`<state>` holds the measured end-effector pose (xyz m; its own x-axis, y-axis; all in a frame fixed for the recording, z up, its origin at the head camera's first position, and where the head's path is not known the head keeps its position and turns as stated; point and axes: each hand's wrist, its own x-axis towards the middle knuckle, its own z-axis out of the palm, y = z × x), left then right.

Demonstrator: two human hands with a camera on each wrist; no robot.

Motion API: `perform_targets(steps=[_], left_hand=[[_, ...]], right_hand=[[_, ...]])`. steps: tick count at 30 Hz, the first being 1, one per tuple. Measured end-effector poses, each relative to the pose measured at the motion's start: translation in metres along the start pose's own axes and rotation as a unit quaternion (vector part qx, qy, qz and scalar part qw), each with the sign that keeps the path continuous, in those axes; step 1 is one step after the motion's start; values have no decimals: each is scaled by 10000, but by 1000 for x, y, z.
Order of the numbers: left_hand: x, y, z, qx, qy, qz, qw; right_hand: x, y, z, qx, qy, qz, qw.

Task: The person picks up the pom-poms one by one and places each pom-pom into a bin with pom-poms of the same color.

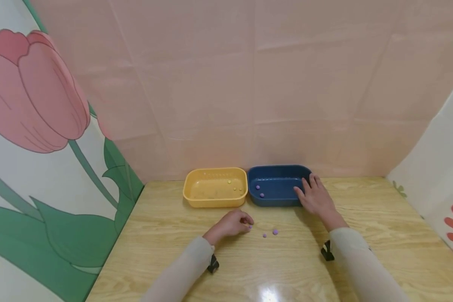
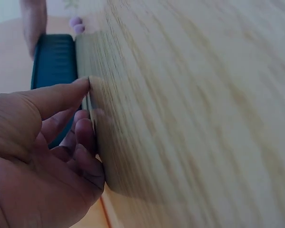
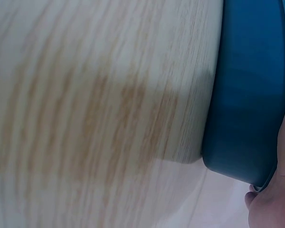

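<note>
My left hand [image 1: 232, 223] is low over the wooden table, its thumb and forefinger at either side of a small purple ball [image 1: 250, 227]. In the left wrist view the fingertips of the left hand [image 2: 42, 142] meet the tabletop, and the ball is hidden. Two more purple balls, one smaller [image 1: 264, 235] and one larger [image 1: 275, 232], lie to its right. My right hand [image 1: 317, 197] holds the right end of the blue basin [image 1: 279, 203], fingers over the rim. Two purple balls [image 1: 258, 187] sit inside that basin, towards its left end.
A yellow basin [image 1: 215, 204] stands directly left of the blue one, with a few small yellowish balls [image 1: 229, 182] in it. Both basins are at the back of the wooden table [image 1: 154, 235], against a pink cloth backdrop [image 1: 211, 84].
</note>
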<state>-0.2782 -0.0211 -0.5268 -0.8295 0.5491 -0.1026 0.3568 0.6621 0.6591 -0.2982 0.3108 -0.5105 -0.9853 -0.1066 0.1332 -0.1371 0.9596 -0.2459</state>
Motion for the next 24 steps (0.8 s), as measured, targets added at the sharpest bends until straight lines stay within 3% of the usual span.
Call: perform_targets(steps=[13,24], left_hand=[[3,0,3,241,86,-58,9997],[6,6,-3,-220,177,-139,9995]], right_hand=[[1,0,0,-8,4,39,10000],[1,0,0,90,-26,102,9999]])
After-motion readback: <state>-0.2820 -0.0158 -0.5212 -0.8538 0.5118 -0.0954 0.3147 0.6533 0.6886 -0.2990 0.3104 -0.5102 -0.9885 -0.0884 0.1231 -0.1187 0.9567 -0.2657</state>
